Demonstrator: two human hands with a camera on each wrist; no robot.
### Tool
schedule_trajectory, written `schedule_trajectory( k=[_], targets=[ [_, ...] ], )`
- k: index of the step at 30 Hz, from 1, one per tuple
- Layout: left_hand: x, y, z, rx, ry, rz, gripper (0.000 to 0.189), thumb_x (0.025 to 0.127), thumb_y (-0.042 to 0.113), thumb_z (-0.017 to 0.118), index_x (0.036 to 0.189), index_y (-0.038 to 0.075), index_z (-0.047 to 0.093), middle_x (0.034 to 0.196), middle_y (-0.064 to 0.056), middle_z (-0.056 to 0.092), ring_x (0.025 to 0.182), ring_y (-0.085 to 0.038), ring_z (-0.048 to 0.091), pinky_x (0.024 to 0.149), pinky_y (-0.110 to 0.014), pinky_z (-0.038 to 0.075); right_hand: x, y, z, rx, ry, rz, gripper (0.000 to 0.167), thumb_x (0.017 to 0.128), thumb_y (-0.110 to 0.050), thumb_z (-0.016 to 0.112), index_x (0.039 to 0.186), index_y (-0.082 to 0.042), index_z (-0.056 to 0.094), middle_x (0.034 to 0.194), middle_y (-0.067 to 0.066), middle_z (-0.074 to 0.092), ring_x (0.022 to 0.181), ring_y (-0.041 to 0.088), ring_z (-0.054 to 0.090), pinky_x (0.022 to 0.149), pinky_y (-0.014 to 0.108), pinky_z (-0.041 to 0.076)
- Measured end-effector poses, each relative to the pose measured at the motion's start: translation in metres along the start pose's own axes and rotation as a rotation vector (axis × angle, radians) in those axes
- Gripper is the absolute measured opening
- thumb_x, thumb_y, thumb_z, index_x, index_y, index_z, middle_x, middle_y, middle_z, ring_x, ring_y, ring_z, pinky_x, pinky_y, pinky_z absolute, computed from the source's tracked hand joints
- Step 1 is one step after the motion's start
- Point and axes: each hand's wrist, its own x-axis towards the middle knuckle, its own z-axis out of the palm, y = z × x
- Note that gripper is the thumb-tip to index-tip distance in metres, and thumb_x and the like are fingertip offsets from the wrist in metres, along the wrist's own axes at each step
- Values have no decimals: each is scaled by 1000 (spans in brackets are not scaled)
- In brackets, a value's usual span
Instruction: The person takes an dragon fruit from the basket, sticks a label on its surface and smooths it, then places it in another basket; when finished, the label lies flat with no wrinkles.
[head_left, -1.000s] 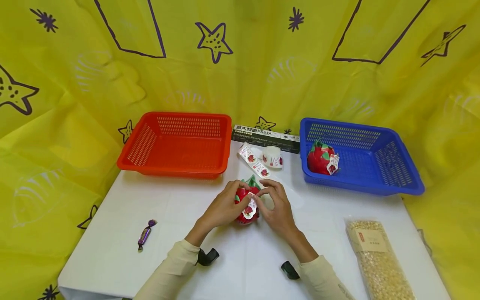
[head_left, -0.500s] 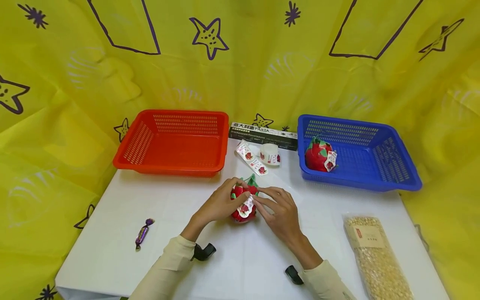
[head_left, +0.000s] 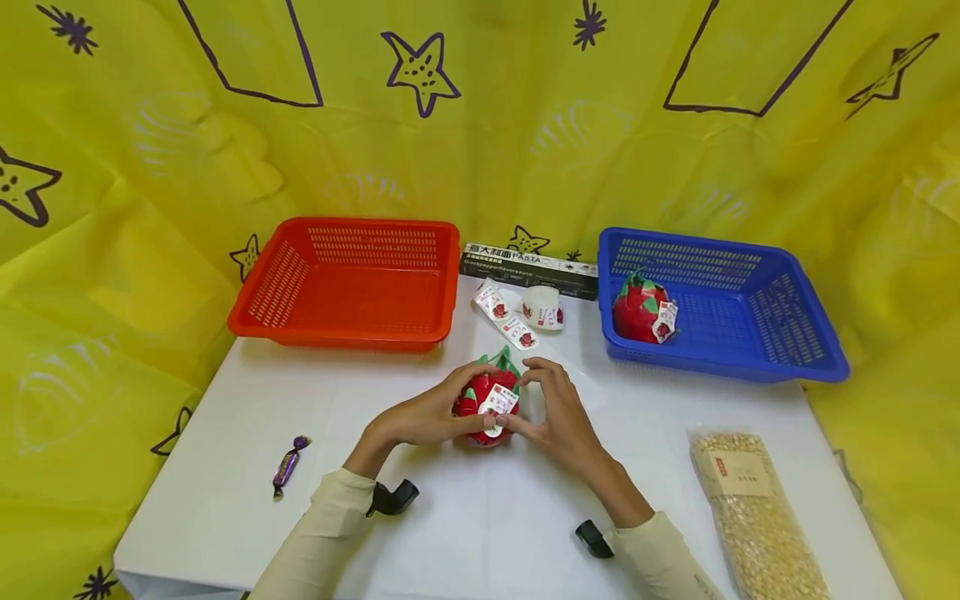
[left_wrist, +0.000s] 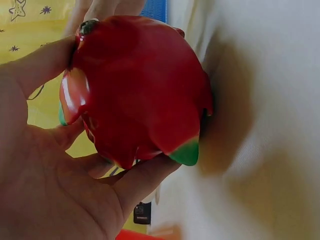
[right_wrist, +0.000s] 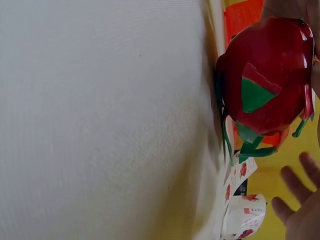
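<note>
A glossy red dragon fruit (head_left: 486,382) with green leaf tips stands on the white table before me, its smooth side filling the left wrist view (left_wrist: 140,85). My left hand (head_left: 423,417) holds it from the left, fingers curved round its back and thumb across its front. On its front lies a white sticker (head_left: 501,398) with a fruit picture. Both thumbs touch the sticker's lower part. The fingers of my right hand (head_left: 564,427) are spread and loosely bent, apart from the fruit (right_wrist: 270,60), as the right wrist view shows.
A red basket (head_left: 345,342) stands back left. A blue basket (head_left: 727,367) at back right holds another stickered dragon fruit (head_left: 637,312). Between them are a sticker strip (head_left: 506,315), its roll (head_left: 542,308) and a pasta box (head_left: 528,271). A wrapped candy (head_left: 288,468) and grain bag (head_left: 757,508) flank my arms.
My thumbs have moved down from the sticker's upper end to its lower part. The sticker now lies flatter on the fruit, and my right fingertips have drawn away from it.
</note>
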Motion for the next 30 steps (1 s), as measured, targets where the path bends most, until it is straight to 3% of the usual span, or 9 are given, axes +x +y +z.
schedule_trajectory(
  k=[4, 8, 13, 17, 24, 27, 30],
  targets=[
    [0, -2, -1, 14, -13, 21, 68, 105, 28, 68, 163, 26, 32, 160, -11, 36, 139, -30, 45, 109, -46, 50, 1, 1, -1, -3, -23, -16, 44, 82, -30, 94, 101, -17, 56, 138, 12, 52, 133, 35, 46, 107, 58, 44],
    [1, -2, 0, 6, -28, 35, 69, 105, 28, 69, 163, 27, 31, 163, -10, 33, 140, -29, 44, 110, -46, 50, 2, 2, -3, -9, -90, 0, 40, 85, -32, 91, 97, -22, 55, 139, 12, 51, 131, 35, 44, 103, 58, 44],
    [2, -1, 1, 31, -16, 25, 70, 103, 30, 71, 163, 26, 33, 161, -10, 35, 139, -29, 46, 109, -47, 51, 2, 4, -6, -29, -135, 15, 47, 80, -37, 94, 96, -24, 52, 139, 11, 52, 131, 34, 44, 103, 60, 43],
    [3, 1, 6, 58, 68, -5, 62, 104, 31, 69, 158, 21, 41, 155, -11, 43, 133, -28, 52, 105, -45, 55, 2, 3, -4, -23, -143, -23, 50, 78, -38, 96, 94, -22, 51, 134, 9, 53, 128, 31, 44, 102, 57, 44],
    [16, 7, 23, 160, 334, -79, 31, 106, 36, 63, 131, 19, 56, 128, -7, 59, 102, -20, 65, 80, -33, 61, 7, -2, -1, -51, -138, -49, 53, 76, -40, 97, 90, -20, 49, 131, 9, 54, 125, 30, 45, 101, 53, 42],
    [18, 9, 27, 152, 388, -110, 26, 105, 34, 64, 125, 19, 58, 123, -6, 60, 96, -20, 66, 74, -32, 60, 9, -3, -3, -54, -159, -31, 53, 76, -41, 96, 89, -21, 49, 132, 8, 54, 126, 30, 45, 103, 54, 41],
    [18, 10, 27, 140, 399, -126, 25, 104, 34, 65, 124, 21, 59, 122, -6, 60, 95, -21, 65, 74, -32, 59, 9, -5, -4, -53, -175, -14, 53, 77, -43, 96, 92, -22, 50, 135, 7, 53, 128, 30, 44, 106, 55, 40]
  ],
)
